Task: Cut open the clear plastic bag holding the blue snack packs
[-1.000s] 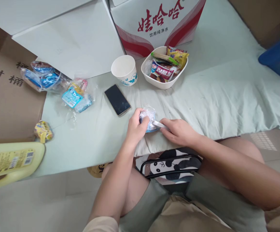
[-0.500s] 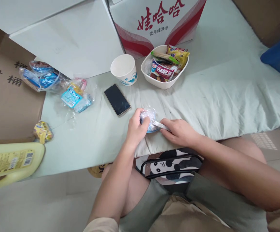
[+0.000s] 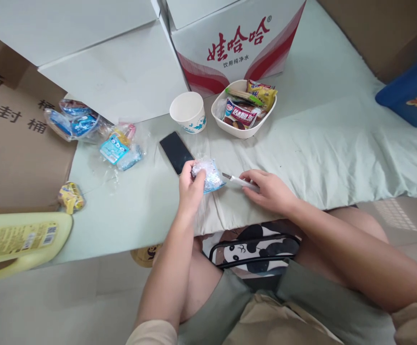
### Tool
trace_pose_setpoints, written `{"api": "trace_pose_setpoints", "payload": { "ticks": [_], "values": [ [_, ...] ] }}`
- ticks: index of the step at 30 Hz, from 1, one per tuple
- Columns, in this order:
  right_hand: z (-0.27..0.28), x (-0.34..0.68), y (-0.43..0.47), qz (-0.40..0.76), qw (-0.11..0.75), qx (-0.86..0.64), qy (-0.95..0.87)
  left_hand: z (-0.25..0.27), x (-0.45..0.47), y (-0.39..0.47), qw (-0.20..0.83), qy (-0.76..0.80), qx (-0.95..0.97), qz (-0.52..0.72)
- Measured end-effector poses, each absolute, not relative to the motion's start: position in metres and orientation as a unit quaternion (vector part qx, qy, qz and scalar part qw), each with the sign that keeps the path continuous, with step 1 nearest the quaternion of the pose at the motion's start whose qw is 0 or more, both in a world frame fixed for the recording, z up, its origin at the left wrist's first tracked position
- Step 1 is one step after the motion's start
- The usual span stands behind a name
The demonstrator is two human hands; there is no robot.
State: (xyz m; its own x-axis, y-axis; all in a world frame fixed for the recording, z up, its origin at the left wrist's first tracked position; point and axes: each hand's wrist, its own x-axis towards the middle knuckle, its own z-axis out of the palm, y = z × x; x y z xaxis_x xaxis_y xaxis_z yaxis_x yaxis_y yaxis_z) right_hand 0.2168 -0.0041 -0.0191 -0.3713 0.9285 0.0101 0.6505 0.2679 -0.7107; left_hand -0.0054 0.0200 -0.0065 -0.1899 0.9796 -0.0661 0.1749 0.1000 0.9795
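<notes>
My left hand [image 3: 190,188] grips a small clear and blue snack packet [image 3: 208,174], lifted a little above the pale green cloth [image 3: 323,143]. My right hand [image 3: 270,190] rests on the cloth to the right and holds a small white utility knife [image 3: 237,181], its tip pointing left toward the packet. A narrow gap separates blade and packet. A black phone [image 3: 176,152] lies just behind my left hand.
A paper cup [image 3: 188,111] and a white bowl [image 3: 218,112] of wrapped snacks stand behind. Loose snack packets [image 3: 117,146] lie at the left, near a brown carton [image 3: 10,148]. A red-and-white carton [image 3: 237,38] stands at the back. A panda bag [image 3: 255,249] lies in my lap.
My left hand has pulled the packet up and to the left, away from the knife. The right hand with the knife stayed on the cloth. The view shifted slightly.
</notes>
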Motion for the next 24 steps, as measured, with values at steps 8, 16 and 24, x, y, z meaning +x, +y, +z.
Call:
{"api": "trace_pose_setpoints", "payload": {
  "ticks": [8, 16, 24],
  "values": [
    [-0.015, 0.216, -0.003, 0.317, 0.241, -0.527, -0.75, -0.008, -0.005, 0.021, 0.41, 0.612, 0.494, 0.463],
    [-0.014, 0.214, -0.002, 0.337, 0.264, -0.498, -0.754, -0.009, -0.001, 0.02, 0.41, 0.614, 0.531, 0.417],
    [-0.008, 0.212, -0.004, 0.379, 0.251, -0.525, -0.719, -0.011, 0.002, 0.019, 0.433, 0.614, 0.52, 0.406]
  ]
}}
